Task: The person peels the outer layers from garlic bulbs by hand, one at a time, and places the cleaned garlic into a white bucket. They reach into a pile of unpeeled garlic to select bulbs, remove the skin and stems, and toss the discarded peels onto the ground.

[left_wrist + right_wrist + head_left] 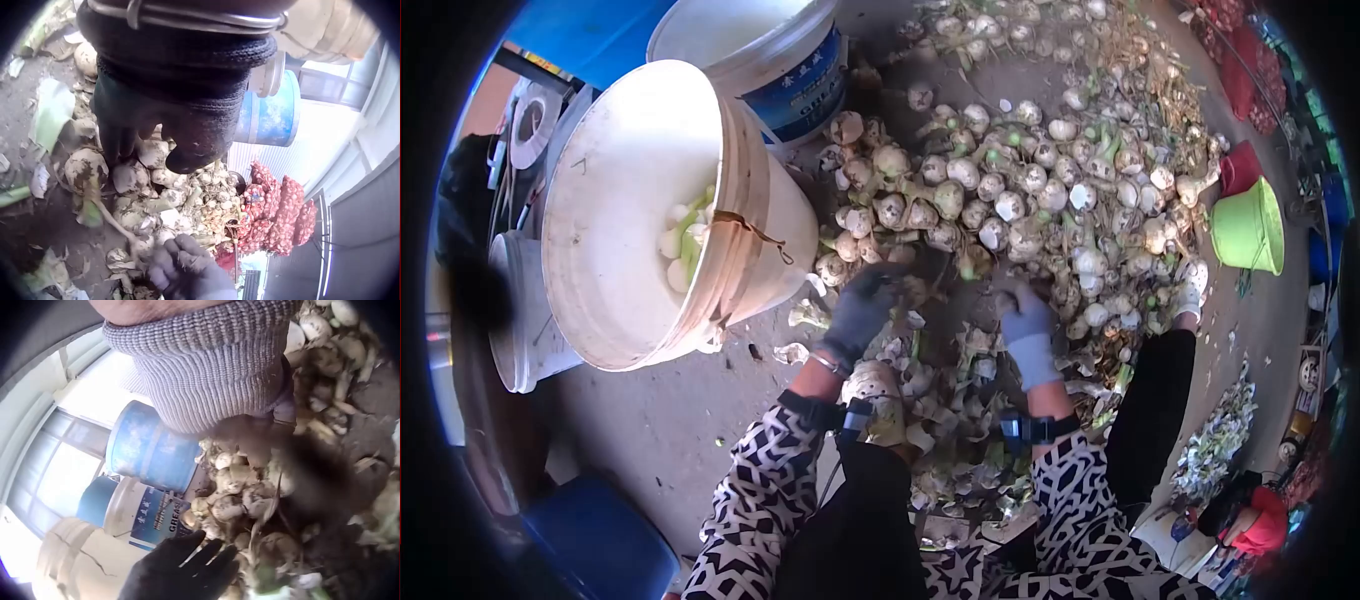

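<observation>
My left hand (862,312), in a dark grey glove, reaches down at the near edge of a pile of garlic bulbs (1010,205). Its fingers are spread and relaxed in the right wrist view, close over the bulbs. In the left wrist view a garlic bulb (86,170) with a long stem lies beside that hand. My right hand (1028,335), in a light grey glove, is at the same edge of the pile, its fingers bent in the left wrist view. Blur in the right wrist view covers its fingertips, so I cannot tell whether it holds anything.
A white bucket (775,215) with peeled pieces inside stands left, before a grease bucket (805,90). Loose peelings (970,400) cover the ground between my legs. A green bucket (1248,225) is at right. Full red net sacks (284,215) stand behind the pile.
</observation>
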A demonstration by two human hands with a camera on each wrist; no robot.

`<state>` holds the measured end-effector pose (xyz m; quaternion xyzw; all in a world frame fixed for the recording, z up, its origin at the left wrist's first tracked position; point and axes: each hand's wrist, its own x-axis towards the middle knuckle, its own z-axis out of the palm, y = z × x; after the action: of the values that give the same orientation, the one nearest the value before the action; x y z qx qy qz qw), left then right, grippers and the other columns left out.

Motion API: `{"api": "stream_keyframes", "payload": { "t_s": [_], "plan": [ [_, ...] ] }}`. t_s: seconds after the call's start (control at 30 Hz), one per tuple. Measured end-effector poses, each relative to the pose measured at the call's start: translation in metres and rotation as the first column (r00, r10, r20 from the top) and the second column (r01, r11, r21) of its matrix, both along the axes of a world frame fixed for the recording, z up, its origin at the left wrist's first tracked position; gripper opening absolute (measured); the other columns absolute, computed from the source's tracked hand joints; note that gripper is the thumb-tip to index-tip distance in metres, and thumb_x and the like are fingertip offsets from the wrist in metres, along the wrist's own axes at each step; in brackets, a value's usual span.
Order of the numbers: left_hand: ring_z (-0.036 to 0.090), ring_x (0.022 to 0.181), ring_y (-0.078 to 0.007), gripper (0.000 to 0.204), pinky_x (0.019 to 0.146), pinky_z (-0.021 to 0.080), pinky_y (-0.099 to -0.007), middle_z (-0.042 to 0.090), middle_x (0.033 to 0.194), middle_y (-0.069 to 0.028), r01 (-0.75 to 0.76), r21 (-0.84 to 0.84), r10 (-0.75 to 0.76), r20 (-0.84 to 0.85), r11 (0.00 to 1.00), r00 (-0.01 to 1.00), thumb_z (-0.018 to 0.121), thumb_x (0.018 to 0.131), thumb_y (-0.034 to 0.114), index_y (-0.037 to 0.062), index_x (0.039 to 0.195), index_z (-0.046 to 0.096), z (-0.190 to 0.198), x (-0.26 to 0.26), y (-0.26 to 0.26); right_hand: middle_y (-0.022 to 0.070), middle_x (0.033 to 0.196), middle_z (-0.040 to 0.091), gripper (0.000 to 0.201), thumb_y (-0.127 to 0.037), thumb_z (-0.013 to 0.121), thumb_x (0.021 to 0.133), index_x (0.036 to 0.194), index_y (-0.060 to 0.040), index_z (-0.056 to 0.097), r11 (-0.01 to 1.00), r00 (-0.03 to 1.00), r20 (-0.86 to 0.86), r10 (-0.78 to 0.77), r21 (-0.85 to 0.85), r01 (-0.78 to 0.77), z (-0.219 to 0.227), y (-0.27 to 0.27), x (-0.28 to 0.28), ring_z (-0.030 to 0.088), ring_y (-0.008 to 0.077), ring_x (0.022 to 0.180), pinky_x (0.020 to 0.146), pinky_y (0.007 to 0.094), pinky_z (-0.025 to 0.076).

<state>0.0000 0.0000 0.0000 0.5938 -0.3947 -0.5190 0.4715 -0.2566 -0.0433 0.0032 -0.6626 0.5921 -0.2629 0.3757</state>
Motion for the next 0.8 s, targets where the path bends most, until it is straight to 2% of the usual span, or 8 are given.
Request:
{"api": "stream_keyframes", "payload": {
  "t_s": [0.07, 0.2, 0.37, 0.5, 0.63, 0.7, 0.77, 0.8],
  "plan": [
    [0.065, 0.084, -0.0121, 0.017, 0.071, 0.052, -0.0248, 0.070, 0.088, -0.0063, 0.021, 0.043, -0.023, 0.054, 0.999, 0.998, 0.057, 0.091, 0.009, -0.0003, 0.103, 0.065, -0.006, 0.015, 0.018, 0.0141, 0.107, 0.067, 0.045, -0.022, 0.065, 0.086, 0.129, -0.0173, 0.052, 0.983, 0.996, 0.057, 0.069, 0.163, -0.078, -0.011, 0.027, 0.000, 0.066, 0.0315, 0.092, 0.080, 0.0365, 0.052],
    [0.064, 0.087, -0.0137, 0.026, 0.078, 0.050, -0.0278, 0.068, 0.100, -0.0081, 0.047, 0.231, -0.038, -0.042, 0.972, 0.998, 0.056, 0.096, 0.019, -0.0026, 0.110, 0.061, -0.016, 0.022, 0.040, 0.0183, 0.140, 0.043, 0.069, -0.031, 0.066, 0.080, 0.142, -0.0235, 0.036, 0.902, 0.742, -0.514, 0.429, 0.290, -0.321, 0.009, 0.043, 0.049, 0.055, 0.0361, 0.116, 0.090, 0.0448, 0.049],
    [0.065, 0.085, -0.0182, 0.017, 0.080, 0.052, -0.0300, 0.067, 0.102, -0.0121, -0.176, 0.080, 0.171, 0.065, 0.981, 0.983, 0.051, 0.093, 0.009, -0.0011, 0.103, 0.061, -0.006, 0.032, 0.051, 0.0143, 0.127, 0.051, 0.070, -0.027, 0.068, 0.076, 0.140, -0.0247, 0.040, 0.969, 0.836, -0.490, 0.245, 0.160, -0.190, 0.004, 0.014, 0.062, 0.048, 0.0359, 0.121, 0.095, 0.0492, 0.044],
    [0.063, 0.090, -0.0170, 0.020, 0.078, 0.051, -0.0300, 0.065, 0.103, -0.0104, -0.068, 0.008, 0.066, 0.168, 0.998, 0.984, 0.056, 0.090, 0.010, 0.0016, 0.108, 0.062, -0.002, 0.020, 0.060, 0.0096, 0.121, 0.057, 0.055, -0.029, 0.069, 0.076, 0.128, -0.0211, 0.053, 0.941, 0.668, -0.735, 0.117, -0.133, -0.310, -0.014, 0.011, 0.049, 0.055, 0.0321, 0.112, 0.092, 0.0453, 0.047],
    [0.065, 0.091, -0.0199, 0.030, 0.082, 0.052, -0.0341, 0.067, 0.101, -0.0113, 0.112, 0.069, -0.117, 0.074, 0.991, 0.990, 0.065, 0.087, 0.016, 0.0036, 0.114, 0.061, 0.001, -0.014, 0.051, 0.0117, 0.116, 0.063, 0.051, -0.027, 0.071, 0.076, 0.124, -0.0153, 0.057, 0.912, 0.767, -0.496, 0.406, 0.271, -0.308, -0.053, 0.007, 0.042, 0.063, 0.0261, 0.100, 0.089, 0.0419, 0.049],
    [0.065, 0.094, -0.0232, 0.047, 0.083, 0.052, -0.0348, 0.063, 0.115, -0.0160, 0.243, 0.202, -0.277, 0.162, 0.949, 0.947, 0.070, 0.084, 0.018, 0.0032, 0.126, 0.054, 0.000, -0.018, 0.048, 0.0122, 0.112, 0.065, 0.039, -0.013, 0.067, 0.081, 0.119, -0.0094, 0.058, 0.895, 0.972, 0.233, -0.020, 0.439, -0.086, -0.091, 0.022, 0.025, 0.064, 0.0238, 0.096, 0.083, 0.0388, 0.052],
    [0.065, 0.096, -0.0243, 0.065, 0.083, 0.052, -0.0341, 0.059, 0.123, -0.0180, 0.317, 0.093, -0.329, 0.193, 0.944, 0.924, 0.073, 0.081, 0.021, 0.0032, 0.136, 0.043, 0.001, -0.032, 0.051, 0.0108, 0.111, 0.064, 0.033, -0.002, 0.059, 0.086, 0.119, -0.0058, 0.057, 0.601, 0.458, 0.613, -0.644, 0.776, -0.193, -0.027, 0.040, 0.035, 0.063, 0.0218, 0.099, 0.078, 0.0352, 0.054],
    [0.064, 0.097, -0.0248, 0.075, 0.083, 0.052, -0.0343, 0.058, 0.123, -0.0186, 0.312, 0.094, -0.322, 0.106, 0.945, 0.941, 0.075, 0.079, 0.024, 0.0056, 0.141, 0.037, 0.006, -0.040, 0.052, 0.0099, 0.111, 0.063, 0.031, -0.001, 0.058, 0.088, 0.119, -0.0057, 0.057, 0.628, 0.319, 0.680, -0.660, 0.732, -0.262, -0.022, 0.052, 0.042, 0.063, 0.0225, 0.100, 0.079, 0.0353, 0.054]
  ]
}}
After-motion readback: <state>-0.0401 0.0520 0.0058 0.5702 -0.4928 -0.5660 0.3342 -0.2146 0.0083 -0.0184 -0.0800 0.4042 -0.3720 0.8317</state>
